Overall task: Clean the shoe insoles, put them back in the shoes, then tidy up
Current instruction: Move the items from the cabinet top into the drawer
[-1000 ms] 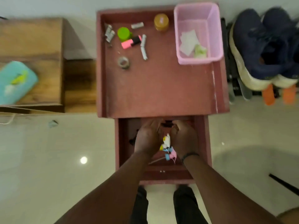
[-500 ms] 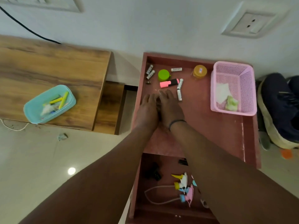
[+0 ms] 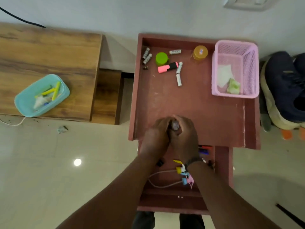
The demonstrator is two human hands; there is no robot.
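Both hands are pressed together over the front of the red table (image 3: 189, 103). The left hand (image 3: 156, 134) and the right hand (image 3: 184, 134) curl around a small roll (image 3: 175, 125) of something, maybe tape. I cannot tell for sure. It looks light and easy to squash, so hold it by its sides. The shoes (image 3: 283, 90) sit on the floor to the right of the table, well apart from the hands. I cannot see the insoles.

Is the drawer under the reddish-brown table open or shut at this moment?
Open. The reddish-brown drawer juts out below the tabletop edge, its inside exposed, with small spray nozzles lying in it.
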